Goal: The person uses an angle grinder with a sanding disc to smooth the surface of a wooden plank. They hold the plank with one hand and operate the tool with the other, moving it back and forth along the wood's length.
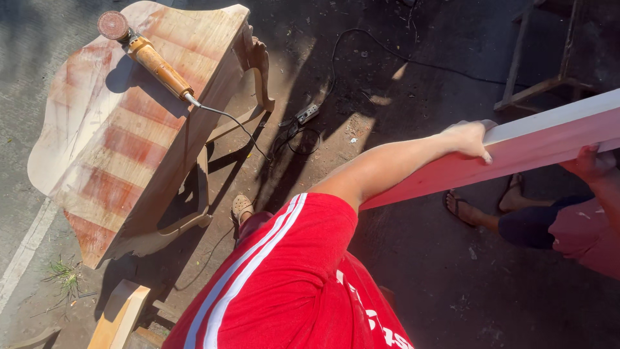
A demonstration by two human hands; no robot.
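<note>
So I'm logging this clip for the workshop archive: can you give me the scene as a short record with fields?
setting: outdoor paved ground in strong sun
visible hand: one hand of the wearer grips the top edge of a long pale wooden board; which hand it is cannot be told
other person: a co-worker's hand holds the same board from the far side
furniture: carved wooden table stands at the left
tool: angle grinder lies on the table, its cord running to a power strip

Harsh sun from left, wooden table (129, 129) glaring; deep shadow over ground (452, 271) at right; focus sharp, edges slightly stretched.
</note>
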